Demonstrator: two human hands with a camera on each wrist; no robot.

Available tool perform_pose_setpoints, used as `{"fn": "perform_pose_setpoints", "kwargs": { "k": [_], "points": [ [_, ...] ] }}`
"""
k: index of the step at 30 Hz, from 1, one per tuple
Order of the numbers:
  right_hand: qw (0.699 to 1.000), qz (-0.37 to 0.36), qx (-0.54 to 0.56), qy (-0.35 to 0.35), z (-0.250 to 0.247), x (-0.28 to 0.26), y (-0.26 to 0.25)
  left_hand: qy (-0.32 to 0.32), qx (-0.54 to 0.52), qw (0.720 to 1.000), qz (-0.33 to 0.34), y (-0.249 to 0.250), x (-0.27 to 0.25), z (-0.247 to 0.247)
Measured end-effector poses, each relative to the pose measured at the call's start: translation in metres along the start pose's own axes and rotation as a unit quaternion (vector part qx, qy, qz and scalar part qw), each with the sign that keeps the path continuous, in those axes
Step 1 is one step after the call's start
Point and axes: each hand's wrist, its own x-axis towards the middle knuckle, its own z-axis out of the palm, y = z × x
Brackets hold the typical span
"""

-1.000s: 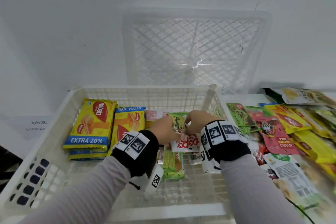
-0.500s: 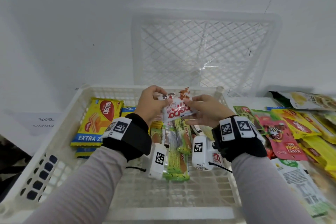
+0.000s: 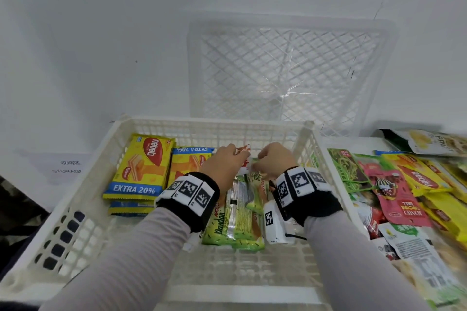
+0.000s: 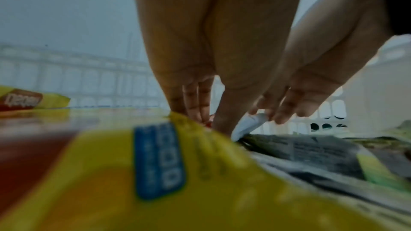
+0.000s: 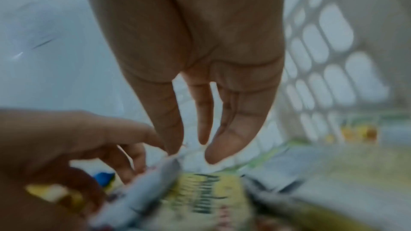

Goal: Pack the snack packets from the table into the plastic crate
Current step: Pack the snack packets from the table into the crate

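Since half a second ago both hands have come down from above the plastic crate (image 3: 83, 185) to its far end, carrying the small red-and-white packet (image 3: 243, 151) with them. The left hand (image 3: 223, 161) pinches its left end, the right hand (image 3: 274, 159) its right (the wrist views are blurred, so the exact finger hold is probably thumb against fingertips). The packet sits low over the green Pandan packets (image 3: 233, 219), beside the yellow wafer packs (image 3: 144, 166). More snack packets (image 3: 396, 192) lie on the table to the right.
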Motion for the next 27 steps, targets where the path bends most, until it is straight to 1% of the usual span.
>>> {"fn": "perform_pose_setpoints", "kwargs": {
  "k": [1, 2, 3, 5, 6, 7, 9, 10, 13, 16, 18, 19, 20, 21, 22, 23, 24, 25, 26, 27],
  "points": [
    [0.997, -0.004, -0.076, 0.028, -0.002, -0.003, 0.001, -0.015, 0.018, 1.0, -0.002, -0.002, 0.0, 0.001],
    [0.992, -0.01, -0.125, 0.03, -0.001, -0.007, 0.001, -0.033, 0.032, 0.999, 0.0, -0.003, 0.0, 0.001],
    [0.988, -0.016, -0.155, 0.01, 0.001, -0.012, 0.0, -0.054, 0.041, 0.998, 0.0, -0.004, 0.001, 0.001],
    [0.977, -0.035, -0.201, -0.054, 0.008, -0.019, -0.002, -0.101, 0.052, 0.993, -0.009, -0.001, 0.0, 0.001],
    [0.971, -0.041, -0.223, -0.074, 0.01, -0.021, -0.004, -0.123, 0.057, 0.991, -0.017, 0.001, 0.0, 0.002],
    [0.968, -0.042, -0.238, -0.074, 0.008, -0.023, -0.006, -0.141, 0.06, 0.988, -0.024, 0.002, 0.0, 0.003],
    [0.972, -0.017, -0.229, -0.056, 0.0, -0.025, -0.006, -0.173, 0.046, 0.983, -0.037, 0.003, 0.0, 0.005],
    [0.975, -0.002, -0.213, -0.058, -0.005, -0.025, -0.005, -0.185, 0.037, 0.981, -0.043, 0.002, 0.0, 0.006],
    [0.984, 0.027, -0.145, -0.097, -0.023, -0.031, -0.002, -0.198, 0.034, 0.978, -0.055, 0.002, 0.001, 0.01],
    [0.988, 0.018, -0.092, -0.126, -0.036, -0.04, -0.001, -0.199, 0.057, 0.976, -0.062, 0.005, -0.001, 0.008],
    [0.99, 0.002, -0.03, -0.137, -0.04, -0.043, 0.0, -0.198, 0.044, 0.978, -0.056, 0.006, -0.003, 0.0],
    [0.99, -0.001, 0.01, -0.143, -0.04, -0.043, 0.001, -0.182, 0.013, 0.982, -0.055, 0.006, -0.005, -0.007],
    [0.987, -0.002, 0.048, -0.151, -0.04, -0.042, 0.002, -0.146, -0.042, 0.986, -0.062, 0.005, -0.007, -0.017],
    [0.984, -0.003, 0.074, -0.16, -0.039, -0.042, 0.002, -0.093, -0.109, 0.986, -0.08, 0.002, -0.009, -0.028],
    [0.981, -0.005, 0.094, -0.167, -0.036, -0.042, 0.001, -0.033, -0.187, 0.975, -0.112, -0.001, -0.01, -0.038],
    [0.979, -0.009, 0.108, -0.173, -0.034, -0.043, -0.001, 0.013, -0.267, 0.953, -0.146, -0.004, -0.013, -0.047],
    [0.976, -0.014, 0.119, -0.179, -0.03, -0.043, -0.003, 0.028, -0.34, 0.924, -0.172, -0.006, -0.016, -0.053],
    [0.974, -0.021, 0.126, -0.187, -0.025, -0.043, -0.004, 0.004, -0.394, 0.898, -0.194, -0.006, -0.02, -0.057],
    [0.971, -0.031, 0.131, -0.197, -0.02, -0.042, -0.006, -0.045, -0.406, 0.89, -0.204, -0.005, -0.024, -0.058],
    [0.968, -0.039, 0.135, -0.21, -0.016, -0.042, -0.007, -0.098, -0.388, 0.894, -0.201, -0.003, -0.028, -0.055]
  ]
}}
